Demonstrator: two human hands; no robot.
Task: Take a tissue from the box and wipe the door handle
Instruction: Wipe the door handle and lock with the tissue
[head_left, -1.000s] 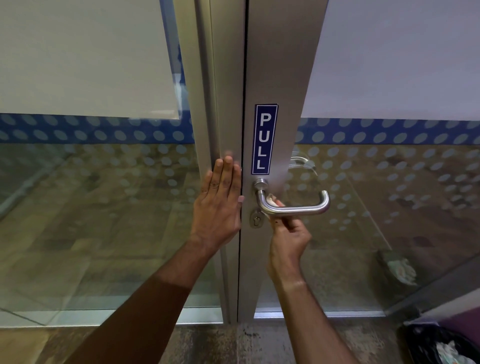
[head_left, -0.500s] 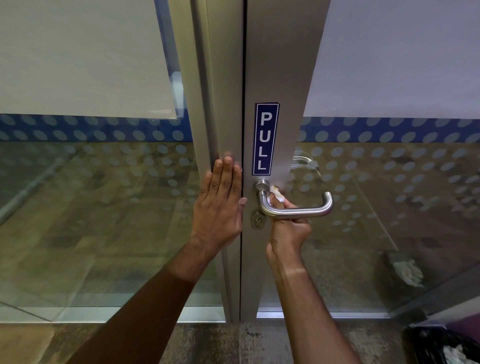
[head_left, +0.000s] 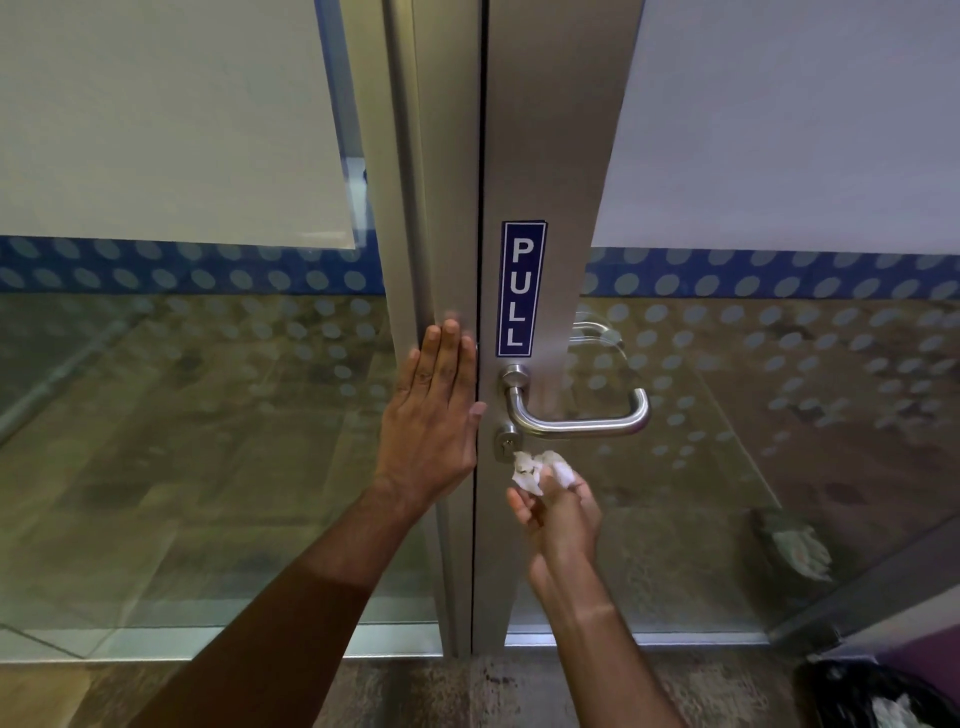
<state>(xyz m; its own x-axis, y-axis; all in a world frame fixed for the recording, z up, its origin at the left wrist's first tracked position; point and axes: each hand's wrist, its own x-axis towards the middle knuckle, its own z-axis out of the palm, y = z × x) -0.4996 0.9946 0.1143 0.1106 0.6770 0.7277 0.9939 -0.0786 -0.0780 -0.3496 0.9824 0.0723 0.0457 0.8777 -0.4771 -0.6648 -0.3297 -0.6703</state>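
1. A glass door (head_left: 779, 415) fills the right half of the frame, with frosted film above, a blue dotted band across the middle and clear glass below.
2. A fixed glass panel (head_left: 182, 415) takes the left half, with the same film and dotted band.
3. 2 metal frame posts (head_left: 540, 130) meet at the centre along a dark vertical seam.
4. The left hand (head_left: 434, 410) lies flat against the left post, just left of the seam, its fingers straight, pressed together and holding nothing.
5. The right hand (head_left: 563, 514) sits below the handle, lower centre, palm turned up; its fingers are curled around the tissue.
6. A blue sign (head_left: 521, 289) reading PULL runs vertically on the door post, just above the handle's base.
7. The door handle (head_left: 576, 421), a brushed metal lever, extends right from the post at centre frame; nothing touches it.
8. A dark bag (head_left: 878, 696) shows in the lower right corner.
9. The tissue (head_left: 537, 470), white and crumpled, sticks up from the right fingertips, just under the lever and beside the keyhole (head_left: 508, 442).
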